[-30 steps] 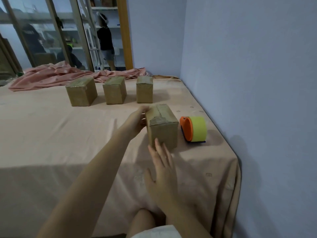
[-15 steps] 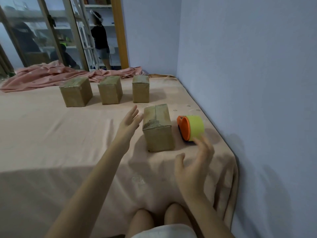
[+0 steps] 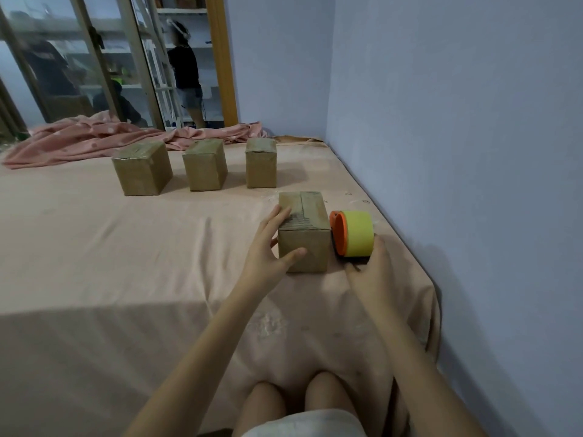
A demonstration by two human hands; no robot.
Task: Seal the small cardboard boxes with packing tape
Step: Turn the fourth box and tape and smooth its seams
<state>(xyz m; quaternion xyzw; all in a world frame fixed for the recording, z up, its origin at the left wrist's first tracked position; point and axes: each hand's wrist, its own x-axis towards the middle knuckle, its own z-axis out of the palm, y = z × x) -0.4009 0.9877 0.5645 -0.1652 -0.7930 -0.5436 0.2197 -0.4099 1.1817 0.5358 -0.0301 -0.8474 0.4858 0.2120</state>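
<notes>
A small cardboard box (image 3: pixel 310 216) stands on the peach cloth near its right edge, with its top seam showing. My left hand (image 3: pixel 268 250) rests against the box's left front corner, straight fingers along the top left edge and thumb across the front face. Just right of the box sits a tape dispenser (image 3: pixel 358 230) with a yellow roll and an orange side. My right hand (image 3: pixel 370 274) grips the dispenser from the near side, fingers curled round the roll's right side. Three more boxes (image 3: pixel 142 168) (image 3: pixel 205 165) (image 3: pixel 261 164) stand in a row farther back.
The peach-covered surface (image 3: pixel 126 263) drops off at its right edge beside a blue wall (image 3: pixel 457 152). A crumpled pink blanket (image 3: pixel 94 138) lies along the back. Behind glass doors (image 3: pixel 94 58) a person (image 3: pixel 186 74) stands. My knees show at the bottom.
My right hand has moved from in front of the box over to the dispenser and taken hold of it. My left hand lifted off the box and has come back onto its left corner.
</notes>
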